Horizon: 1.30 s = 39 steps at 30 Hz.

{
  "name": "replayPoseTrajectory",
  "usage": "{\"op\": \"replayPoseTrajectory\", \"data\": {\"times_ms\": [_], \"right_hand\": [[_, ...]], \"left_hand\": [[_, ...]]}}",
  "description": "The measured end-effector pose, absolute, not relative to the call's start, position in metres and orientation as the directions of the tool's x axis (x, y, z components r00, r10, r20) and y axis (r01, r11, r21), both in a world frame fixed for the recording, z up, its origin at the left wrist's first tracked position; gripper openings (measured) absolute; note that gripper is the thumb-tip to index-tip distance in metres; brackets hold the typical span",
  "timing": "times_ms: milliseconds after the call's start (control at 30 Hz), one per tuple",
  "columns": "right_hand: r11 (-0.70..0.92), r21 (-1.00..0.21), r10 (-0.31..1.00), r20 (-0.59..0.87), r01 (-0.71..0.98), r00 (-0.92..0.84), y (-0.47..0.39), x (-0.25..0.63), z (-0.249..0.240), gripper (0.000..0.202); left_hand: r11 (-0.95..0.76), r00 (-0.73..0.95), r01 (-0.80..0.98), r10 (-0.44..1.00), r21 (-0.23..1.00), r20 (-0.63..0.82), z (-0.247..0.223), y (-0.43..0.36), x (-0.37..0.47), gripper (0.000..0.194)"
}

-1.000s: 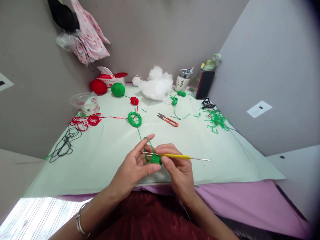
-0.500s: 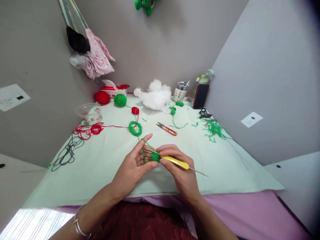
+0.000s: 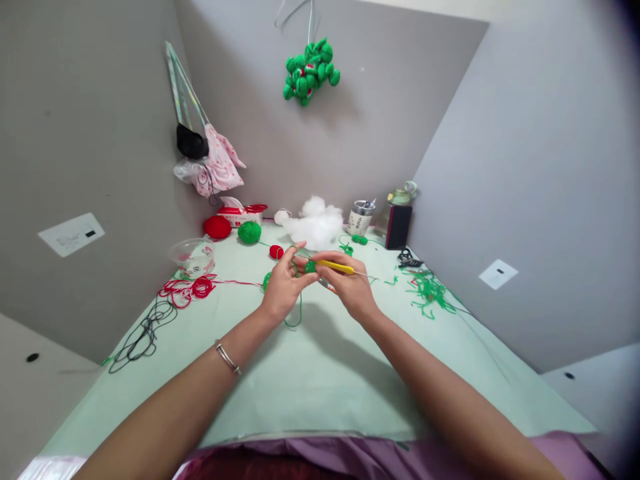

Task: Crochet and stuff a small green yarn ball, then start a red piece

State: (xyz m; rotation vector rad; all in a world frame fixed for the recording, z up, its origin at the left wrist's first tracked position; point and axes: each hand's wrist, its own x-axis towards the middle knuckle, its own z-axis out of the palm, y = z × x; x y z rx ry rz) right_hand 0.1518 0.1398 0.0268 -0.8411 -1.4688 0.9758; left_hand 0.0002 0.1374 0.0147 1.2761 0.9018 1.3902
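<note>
**Hook and Green Yarn Meet Mid-Frame**

Above the table (image 3: 360, 407), near the centre of the frame, the left hand (image 3: 283, 291) pinches a small green piece (image 3: 311, 267), apparently to steady it. The right hand (image 3: 355, 290) pinches a yellow-handled hook (image 3: 336, 267) close to the piece, probably for fine control.

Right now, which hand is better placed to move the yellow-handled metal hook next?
Likely the right hand: its fingers grip the hook, while the left hand steadies the small green crocheted piece.
</note>
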Motion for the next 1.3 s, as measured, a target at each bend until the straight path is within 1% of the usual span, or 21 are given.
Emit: {"op": "replayPoseTrajectory", "data": {"times_ms": [100, 267, 333, 467, 600, 667, 833, 1100, 1200, 1300], "right_hand": [[0.375, -0.926, 0.917, 0.378, -0.048, -0.127, 0.157, 0.151, 0.019, 0.015], [0.333, -0.940, 0.927, 0.341, -0.071, -0.160, 0.153, 0.156, -0.002, 0.020], [0.334, -0.940, 0.920, 0.342, -0.070, -0.191, 0.151, 0.158, -0.004, 0.021], [0.350, -0.935, 0.886, 0.351, -0.059, -0.303, 0.148, 0.156, -0.001, 0.021], [0.411, -0.910, 0.835, 0.401, -0.058, -0.378, 0.145, 0.152, 0.000, 0.019], [0.415, -0.909, 0.839, 0.401, -0.045, -0.369, 0.146, 0.150, -0.002, 0.019], [0.353, -0.936, 0.889, 0.337, -0.006, -0.308, 0.149, 0.144, -0.006, 0.017], [0.252, -0.968, 0.940, 0.243, 0.005, -0.241, 0.155, 0.146, -0.013, 0.019], [0.235, -0.972, 0.946, 0.226, 0.011, -0.234, 0.156, 0.144, -0.015, 0.019], [0.238, -0.971, 0.942, 0.225, 0.023, -0.250, 0.156, 0.143, -0.015, 0.018]], "left_hand": [[-0.194, 0.080, -0.180, 0.974, 0.964, 0.211, 0.004, 0.153, -0.002, 0.076], [-0.126, 0.223, -0.165, 0.961, 0.978, 0.161, -0.002, 0.141, -0.012, 0.069], [-0.116, 0.249, -0.164, 0.956, 0.980, 0.155, 0.000, 0.136, -0.014, 0.068], [-0.124, 0.248, -0.158, 0.955, 0.980, 0.161, 0.002, 0.134, -0.020, 0.078], [-0.116, 0.237, -0.168, 0.959, 0.979, 0.154, 0.000, 0.135, -0.025, 0.084], [-0.093, 0.229, -0.184, 0.964, 0.978, 0.135, -0.002, 0.136, -0.026, 0.083], [-0.035, 0.189, -0.234, 0.979, 0.972, 0.081, -0.011, 0.139, -0.028, 0.082], [0.044, 0.198, -0.296, 0.980, 0.954, 0.016, -0.024, 0.138, -0.030, 0.062], [0.063, 0.195, -0.318, 0.981, 0.946, 0.000, -0.027, 0.137, -0.030, 0.059], [0.080, 0.186, -0.336, 0.982, 0.939, -0.017, -0.028, 0.136, -0.031, 0.061]]}}
